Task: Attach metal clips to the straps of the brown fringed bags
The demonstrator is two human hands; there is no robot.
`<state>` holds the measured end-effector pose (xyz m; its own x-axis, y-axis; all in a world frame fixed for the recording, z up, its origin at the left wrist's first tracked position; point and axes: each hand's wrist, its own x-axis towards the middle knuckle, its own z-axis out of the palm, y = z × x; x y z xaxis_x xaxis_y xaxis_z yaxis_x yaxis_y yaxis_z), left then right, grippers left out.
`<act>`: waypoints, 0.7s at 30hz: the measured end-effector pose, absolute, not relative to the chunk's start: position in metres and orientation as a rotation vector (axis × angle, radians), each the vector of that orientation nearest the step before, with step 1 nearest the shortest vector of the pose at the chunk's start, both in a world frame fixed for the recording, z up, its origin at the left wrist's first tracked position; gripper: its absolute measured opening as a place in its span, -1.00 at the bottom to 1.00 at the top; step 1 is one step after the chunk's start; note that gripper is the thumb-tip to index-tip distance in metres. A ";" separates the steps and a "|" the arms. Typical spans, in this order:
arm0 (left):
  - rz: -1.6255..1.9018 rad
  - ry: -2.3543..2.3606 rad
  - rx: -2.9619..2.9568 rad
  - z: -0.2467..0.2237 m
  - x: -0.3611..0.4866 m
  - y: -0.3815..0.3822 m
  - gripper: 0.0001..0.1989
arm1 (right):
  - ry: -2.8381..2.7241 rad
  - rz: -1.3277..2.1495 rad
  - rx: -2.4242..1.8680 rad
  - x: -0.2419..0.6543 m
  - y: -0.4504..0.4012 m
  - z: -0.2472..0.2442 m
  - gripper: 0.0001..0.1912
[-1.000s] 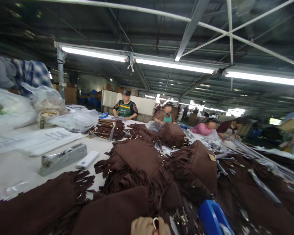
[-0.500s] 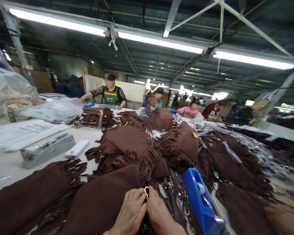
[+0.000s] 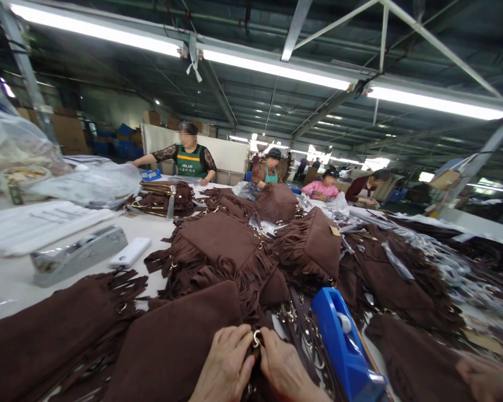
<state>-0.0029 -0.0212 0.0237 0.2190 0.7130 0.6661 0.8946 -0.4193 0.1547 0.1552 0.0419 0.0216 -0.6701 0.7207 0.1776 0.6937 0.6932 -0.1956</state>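
Observation:
At the bottom centre, my left hand (image 3: 228, 360) and my right hand (image 3: 283, 363) are close together, fingers bent and pinching around a small gold metal hook (image 3: 257, 337). The hook shows between the fingertips, at the right edge of a brown suede bag (image 3: 180, 340) lying flat. What the fingers grip below the hook is partly hidden. Brown straps with metal clasps (image 3: 314, 340) lie just right of my right hand, and a blue tape dispenser (image 3: 339, 335) stands beyond them.
Fringed brown bags (image 3: 218, 237) are heaped ahead. At left are a clear tape dispenser (image 3: 81, 251), a white device (image 3: 129, 252) and plastic bags (image 3: 96, 181). Another person's hand (image 3: 486, 377) is at the lower right. Several people work across the table.
Both hands have shifted slightly right, with the hook between them now turned differently. A gap has opened between my palms. The person in the green apron has reached further left.

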 end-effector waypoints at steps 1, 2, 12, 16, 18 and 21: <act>-0.987 -1.522 -2.225 0.024 -0.003 -0.021 -0.70 | -2.643 0.145 -1.138 0.156 0.041 0.018 -0.65; -0.983 -1.520 -2.215 0.025 -0.002 -0.021 -0.70 | -2.621 0.130 -1.144 0.156 0.040 0.014 -0.64; -0.978 -1.429 -2.175 0.028 -0.001 -0.018 -0.76 | -2.306 0.222 -1.351 0.140 0.047 0.035 -0.65; -0.919 -1.426 -2.189 0.017 -0.007 -0.023 -0.58 | -2.261 0.307 -1.341 0.150 0.051 0.052 -0.58; -0.879 -1.475 -2.129 0.012 -0.021 -0.030 -0.49 | -2.241 0.342 -1.322 0.161 0.045 0.044 -0.56; -0.687 -1.445 -1.954 0.004 -0.057 -0.046 -0.51 | -2.126 0.353 -1.422 0.183 0.027 0.018 -0.55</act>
